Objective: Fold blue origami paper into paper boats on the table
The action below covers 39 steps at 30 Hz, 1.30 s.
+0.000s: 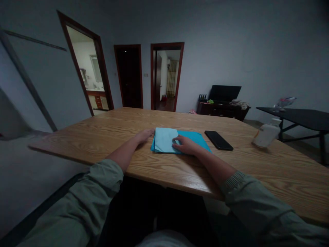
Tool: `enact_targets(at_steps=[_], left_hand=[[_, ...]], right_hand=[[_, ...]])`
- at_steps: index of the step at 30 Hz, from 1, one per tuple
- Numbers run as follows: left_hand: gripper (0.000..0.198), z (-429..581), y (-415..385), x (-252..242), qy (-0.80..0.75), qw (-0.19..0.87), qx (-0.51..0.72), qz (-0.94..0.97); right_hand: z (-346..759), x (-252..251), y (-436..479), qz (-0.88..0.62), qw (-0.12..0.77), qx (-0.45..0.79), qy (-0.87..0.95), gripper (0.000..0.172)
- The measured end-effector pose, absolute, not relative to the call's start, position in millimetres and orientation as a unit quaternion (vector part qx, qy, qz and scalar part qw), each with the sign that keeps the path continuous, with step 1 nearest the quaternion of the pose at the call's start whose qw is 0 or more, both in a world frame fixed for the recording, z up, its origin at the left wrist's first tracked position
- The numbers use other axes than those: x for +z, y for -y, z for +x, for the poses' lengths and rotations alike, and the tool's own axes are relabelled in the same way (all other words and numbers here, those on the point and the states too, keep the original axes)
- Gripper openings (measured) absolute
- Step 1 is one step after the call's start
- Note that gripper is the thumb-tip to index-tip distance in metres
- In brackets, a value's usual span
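Here, blue paper (164,139) under flat right hand (186,145); flat left hand (144,135) at its edge; nothing gripped.

Home: wooden table (231,178), doorways (167,75), television (224,92).

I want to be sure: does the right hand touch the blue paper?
Touching. The head view shows the right hand lying flat on the blue paper.
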<state>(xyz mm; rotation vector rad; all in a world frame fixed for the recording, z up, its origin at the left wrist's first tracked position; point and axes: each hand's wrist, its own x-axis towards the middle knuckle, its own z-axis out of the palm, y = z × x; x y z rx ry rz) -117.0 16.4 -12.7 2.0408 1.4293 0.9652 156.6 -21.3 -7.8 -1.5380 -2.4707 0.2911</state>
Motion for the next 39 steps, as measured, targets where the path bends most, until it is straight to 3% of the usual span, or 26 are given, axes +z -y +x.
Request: enact_targets(at_steps=[6,10,15,17,21,23,28,32,35,39], left_hand=[[0.046,-103,-15,-19,-0.54,0.163,0.244,0.789],[0.031,-98,-11,-18,-0.52,0.135,0.25,0.805],[0.022,-90,-12,-10,-0.492,0.156,0.346,0.784],[0.036,-85,-17,-7,-0.464,0.214,0.414,0.753],[0.085,-83,-32,-2,-0.403,0.354,0.499,0.681],[0.085,-86,-38,-1,-0.397,0.371,0.495,0.678],[0.024,-92,-35,2,-0.425,0.281,0.408,0.758],[0.028,-92,-22,1,-0.426,0.227,0.332,0.81],[0.029,-87,-11,3,-0.432,0.224,0.245,0.838],[0.026,-70,-1,11,-0.464,0.105,0.171,0.863]], right_hand=[[167,-6,2,-0.651,0.125,0.065,0.746,0.07],[171,-8,-3,-0.639,0.121,0.086,0.754,0.058],[171,-6,-1,-0.62,0.248,0.172,0.724,0.042],[172,-6,-3,-0.581,0.316,0.195,0.725,0.029],[175,-9,-10,-0.518,0.389,0.227,0.727,0.015],[178,-10,-12,-0.509,0.396,0.204,0.736,0.016],[184,-9,-10,-0.526,0.335,0.097,0.776,0.029],[192,-1,-3,-0.517,0.239,0.022,0.821,0.042],[199,7,2,-0.513,0.13,0.034,0.848,0.047],[197,12,7,-0.511,0.078,0.09,0.851,0.039]])
